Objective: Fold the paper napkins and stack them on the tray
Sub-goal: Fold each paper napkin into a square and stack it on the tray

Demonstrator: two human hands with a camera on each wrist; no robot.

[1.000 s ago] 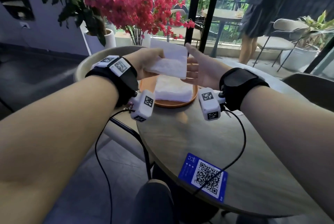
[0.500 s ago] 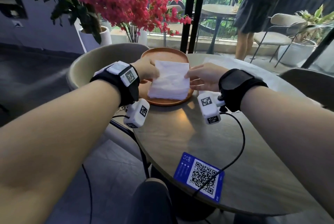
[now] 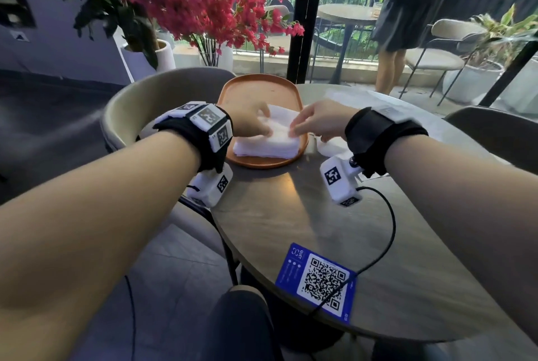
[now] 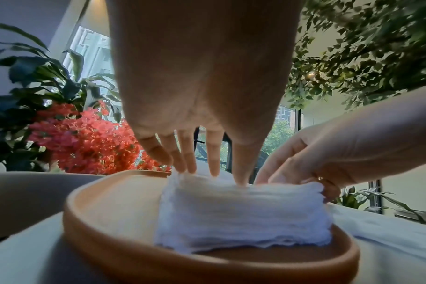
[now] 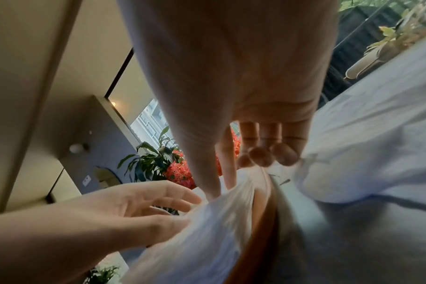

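Two bare hands meet over a stack of folded paper napkins [image 3: 266, 144] lying on the near part of an oval orange tray [image 3: 256, 90] on a round bench [image 3: 291, 215]; the left hand [image 3: 250, 120] presses down with straight fingers [image 4: 190, 159], holding nothing; the right hand [image 3: 317, 120] pinches the stack's right edge between thumb and forefinger (other fingers curled); more loose white napkins [image 3: 332, 148] lie just right of the tray.
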